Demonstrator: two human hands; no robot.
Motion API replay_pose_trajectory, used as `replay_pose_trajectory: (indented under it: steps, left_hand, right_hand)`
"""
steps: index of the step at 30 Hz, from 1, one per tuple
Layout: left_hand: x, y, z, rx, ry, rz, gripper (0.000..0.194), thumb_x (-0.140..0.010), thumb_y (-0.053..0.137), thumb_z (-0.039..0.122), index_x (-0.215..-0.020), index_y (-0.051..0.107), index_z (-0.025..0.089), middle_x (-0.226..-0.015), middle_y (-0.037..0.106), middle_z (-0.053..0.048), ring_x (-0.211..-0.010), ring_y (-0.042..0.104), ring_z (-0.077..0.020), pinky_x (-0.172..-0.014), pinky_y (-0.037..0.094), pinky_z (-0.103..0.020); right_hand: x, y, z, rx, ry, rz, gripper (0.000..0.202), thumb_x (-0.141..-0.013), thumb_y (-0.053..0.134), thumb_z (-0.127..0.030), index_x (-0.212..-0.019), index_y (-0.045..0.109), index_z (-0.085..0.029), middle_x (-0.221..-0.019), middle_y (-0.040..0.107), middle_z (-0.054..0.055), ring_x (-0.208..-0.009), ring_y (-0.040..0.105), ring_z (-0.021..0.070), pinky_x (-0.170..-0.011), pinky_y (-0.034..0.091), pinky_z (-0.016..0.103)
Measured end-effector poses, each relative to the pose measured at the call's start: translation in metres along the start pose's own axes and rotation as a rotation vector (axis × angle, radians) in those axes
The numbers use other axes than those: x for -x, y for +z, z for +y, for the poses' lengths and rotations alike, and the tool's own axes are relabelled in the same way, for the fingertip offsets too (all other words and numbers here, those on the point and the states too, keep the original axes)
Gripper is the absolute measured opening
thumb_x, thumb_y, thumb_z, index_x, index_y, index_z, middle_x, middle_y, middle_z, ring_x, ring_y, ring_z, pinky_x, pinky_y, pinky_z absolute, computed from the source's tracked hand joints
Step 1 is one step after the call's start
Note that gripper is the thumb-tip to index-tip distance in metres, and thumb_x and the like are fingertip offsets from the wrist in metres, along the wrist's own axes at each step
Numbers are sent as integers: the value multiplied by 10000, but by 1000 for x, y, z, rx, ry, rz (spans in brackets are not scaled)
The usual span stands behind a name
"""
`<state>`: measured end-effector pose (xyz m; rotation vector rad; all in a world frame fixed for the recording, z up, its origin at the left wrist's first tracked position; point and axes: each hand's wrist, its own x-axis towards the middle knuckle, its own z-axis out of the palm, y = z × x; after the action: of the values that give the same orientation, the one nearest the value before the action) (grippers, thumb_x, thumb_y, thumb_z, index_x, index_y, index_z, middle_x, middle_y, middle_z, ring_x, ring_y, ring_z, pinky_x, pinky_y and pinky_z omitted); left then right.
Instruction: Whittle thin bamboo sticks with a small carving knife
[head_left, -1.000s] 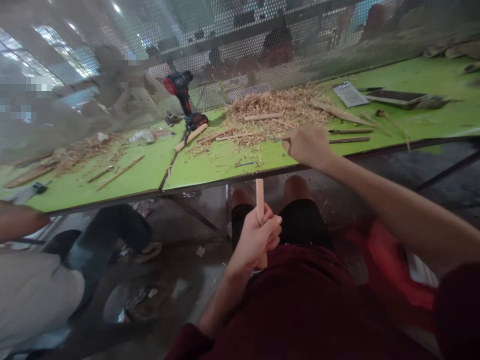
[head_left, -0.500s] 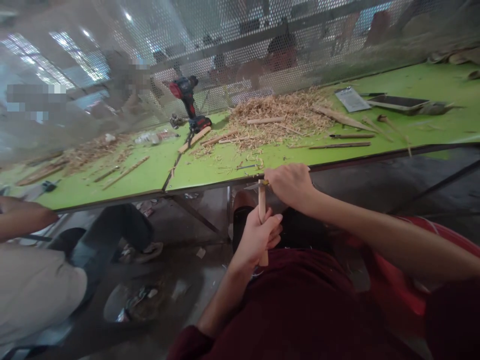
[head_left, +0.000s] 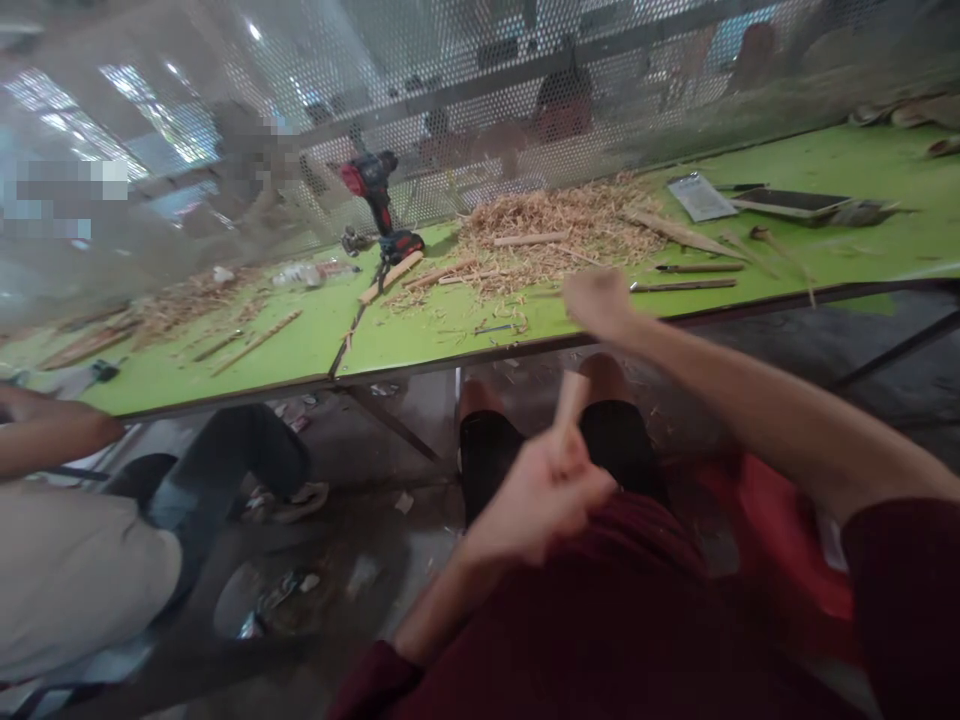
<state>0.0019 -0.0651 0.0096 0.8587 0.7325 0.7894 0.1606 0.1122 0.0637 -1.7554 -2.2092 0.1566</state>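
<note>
My left hand (head_left: 544, 495) is closed around a pale wooden stick (head_left: 570, 405) above my lap, its upper end tilted to the right. Over the front edge of the green table (head_left: 420, 345), my right hand (head_left: 600, 300) is blurred and closed; a faint thin shape points left from it, too smeared to make out. Just right of that hand lies a thin wooden-handled tool (head_left: 686, 286), with a second one (head_left: 701, 268) behind it. Curled wood shavings (head_left: 555, 225) are heaped beyond my right hand.
A red and black cordless drill (head_left: 379, 205) stands behind a wooden strip (head_left: 391, 278). A phone (head_left: 791, 203) and a silver packet (head_left: 701, 197) lie at the right. Another person's arm (head_left: 60, 430) is at the left edge. Perforated mesh (head_left: 480, 110) backs the table.
My right hand has moved away from the stick, forward over the table. My left hand has shifted right and towards me, and the stick now leans. My knees show between the hands and the table.
</note>
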Motion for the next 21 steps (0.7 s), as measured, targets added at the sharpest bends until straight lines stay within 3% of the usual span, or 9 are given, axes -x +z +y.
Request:
replay_pose_trajectory:
  steps: [1, 2, 4, 6, 8, 10, 13, 16, 21]
  left_hand:
    - [4, 0, -1, -5, -36, -112, 466, -738, 841, 281, -759, 378, 225, -576, 403, 110, -408, 281, -19, -373, 249, -151]
    - [5, -1, -1, 31, -30, -123, 470, -745, 838, 282, -759, 372, 226, -580, 405, 109, -411, 277, -20, -375, 249, -151]
    - [0, -8, 1, 116, 81, 38, 494, -761, 826, 298, -753, 337, 235, -539, 306, 131, -402, 197, -23, -353, 173, -139]
    - [-13, -16, 4, 146, 132, 23, 453, -796, 802, 312, -760, 358, 230, -530, 284, 132, -405, 164, -25, -358, 133, -138]
    - [-26, -21, 5, 182, 144, -24, 395, -819, 767, 339, -774, 392, 223, -548, 313, 120, -410, 178, -29, -365, 145, -144]
    - [-35, -23, 2, 208, 129, -37, 343, -811, 726, 392, -786, 431, 219, -554, 347, 106, -404, 208, -38, -366, 169, -157]
    - [-40, -25, -7, 164, 124, 58, 269, -807, 638, 438, -814, 498, 209, -554, 403, 80, -403, 274, -57, -381, 210, -176]
    - [-39, -30, -14, 112, 191, 170, 188, -826, 585, 375, -813, 542, 192, -564, 426, 60, -442, 333, -72, -422, 259, -185]
    - [-42, -41, -18, 247, 233, 198, 130, -812, 595, 290, -789, 595, 162, -626, 453, 28, -529, 418, -93, -496, 356, -215]
  right_hand:
    - [-10, -8, 12, 34, 61, 29, 239, -873, 484, -7, -829, 718, 11, -805, 680, 215, -853, 609, 230, -717, 321, 337]
    - [-17, -17, 22, 62, 105, 60, 230, -883, 492, -30, -822, 708, 22, -832, 670, 234, -847, 597, 220, -709, 303, 352]
    - [-19, -30, 35, 79, 146, 117, 235, -913, 511, -109, -772, 676, -18, -836, 649, 218, -798, 555, 183, -691, 276, 366]
    - [-4, -33, 35, 15, 110, 117, 293, -936, 530, -196, -657, 579, -123, -721, 589, 107, -698, 473, 131, -665, 270, 347]
    - [24, -25, 27, -153, 17, 27, 420, -952, 558, -300, -575, 408, -196, -588, 432, -7, -613, 369, 100, -628, 273, 310]
    - [56, -7, 19, -474, -74, -131, 544, -932, 613, -469, -564, 307, -210, -554, 314, -43, -593, 312, 101, -599, 268, 293]
    - [95, 30, 15, -855, -19, -209, 599, -828, 681, -669, -573, 385, -214, -551, 346, -45, -564, 327, 110, -548, 266, 282]
    - [117, 68, 17, -1158, 124, -255, 538, -786, 730, -675, -672, 473, -216, -558, 376, -67, -499, 300, 82, -489, 213, 245]
    - [137, 119, 21, -1394, 297, -308, 521, -723, 805, -639, -799, 532, -202, -566, 377, -92, -460, 240, 41, -449, 128, 211]
